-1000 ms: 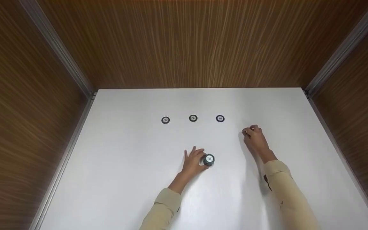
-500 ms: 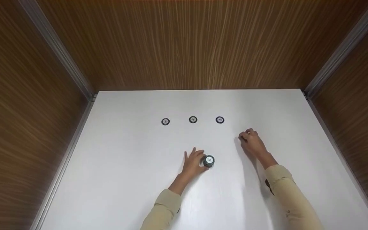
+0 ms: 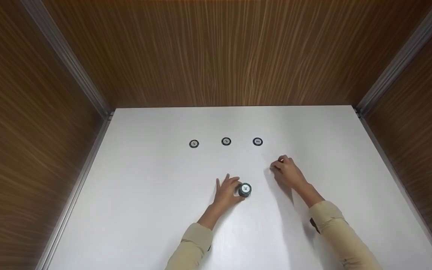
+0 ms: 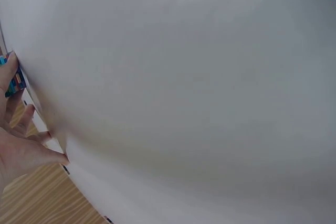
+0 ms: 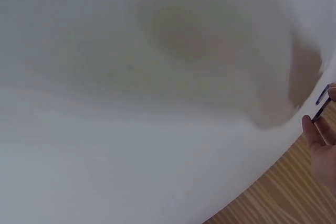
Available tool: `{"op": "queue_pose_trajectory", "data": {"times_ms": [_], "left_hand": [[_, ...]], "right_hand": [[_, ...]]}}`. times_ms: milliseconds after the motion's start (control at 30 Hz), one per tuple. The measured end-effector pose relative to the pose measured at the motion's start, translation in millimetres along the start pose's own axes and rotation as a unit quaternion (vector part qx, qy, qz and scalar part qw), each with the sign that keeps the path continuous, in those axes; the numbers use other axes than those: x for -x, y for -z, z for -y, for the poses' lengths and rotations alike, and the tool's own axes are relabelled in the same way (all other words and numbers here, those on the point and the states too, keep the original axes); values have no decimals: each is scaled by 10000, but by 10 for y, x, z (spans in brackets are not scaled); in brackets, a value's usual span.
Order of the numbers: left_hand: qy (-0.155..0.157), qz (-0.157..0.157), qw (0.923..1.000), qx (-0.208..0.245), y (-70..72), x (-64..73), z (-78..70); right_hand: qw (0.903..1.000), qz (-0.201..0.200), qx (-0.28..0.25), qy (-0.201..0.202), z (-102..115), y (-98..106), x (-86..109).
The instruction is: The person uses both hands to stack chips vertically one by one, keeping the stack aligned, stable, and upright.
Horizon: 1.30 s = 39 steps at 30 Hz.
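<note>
My left hand (image 3: 225, 193) grips the side of a short stack of poker chips (image 3: 245, 189) standing on the white table. Thumb and index finger curl around the stack, while the other fingers spread on the table. Colored chip edges of the stack (image 4: 20, 80) show at the left of the left wrist view. Right of the stack and a bit farther off, my right hand (image 3: 290, 173) is held above the table. In the right wrist view it pinches a single dark poker chip (image 5: 321, 110), seen edge-on. The head view mostly hides this chip behind the fingers.
Farther back, three dark-rimmed poker chips lie flat in a spaced row: a left chip (image 3: 194, 144), a middle chip (image 3: 226, 141) and a right chip (image 3: 257, 141). Wood-grain panels (image 3: 216, 56) enclose the white table (image 3: 144, 210) at the back and both sides.
My right hand has moved left and nearer, toward the stack, with the chip in its fingers. My left hand and the stack have stayed in place.
</note>
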<state>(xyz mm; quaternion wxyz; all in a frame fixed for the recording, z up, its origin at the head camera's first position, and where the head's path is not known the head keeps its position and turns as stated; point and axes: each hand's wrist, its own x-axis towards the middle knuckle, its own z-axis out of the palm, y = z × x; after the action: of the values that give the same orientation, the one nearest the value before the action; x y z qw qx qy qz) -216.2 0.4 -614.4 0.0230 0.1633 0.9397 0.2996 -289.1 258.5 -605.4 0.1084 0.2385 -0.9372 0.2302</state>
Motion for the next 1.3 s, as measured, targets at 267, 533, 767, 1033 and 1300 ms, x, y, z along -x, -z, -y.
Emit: {"op": "queue_pose_trajectory", "data": {"times_ms": [267, 533, 767, 1033, 1300], "left_hand": [[-27, -32, 10000, -32, -14, -14, 22], [98, 98, 9998, -118, -8, -14, -4], [10, 37, 9993, -362, -1, -7, -9], [-3, 98, 9996, -262, 9, -9, -9], [-54, 67, 9996, -268, 14, -2, -6]], "right_hand": [[9998, 52, -16, 187, 228, -50, 29], [9988, 203, -196, 390, 450, -68, 41], [9980, 378, -337, 377, 656, -66, 19], [9956, 467, -522, 617, 854, -65, 29], [9938, 494, -495, 863, 996, -69, 65]]}}
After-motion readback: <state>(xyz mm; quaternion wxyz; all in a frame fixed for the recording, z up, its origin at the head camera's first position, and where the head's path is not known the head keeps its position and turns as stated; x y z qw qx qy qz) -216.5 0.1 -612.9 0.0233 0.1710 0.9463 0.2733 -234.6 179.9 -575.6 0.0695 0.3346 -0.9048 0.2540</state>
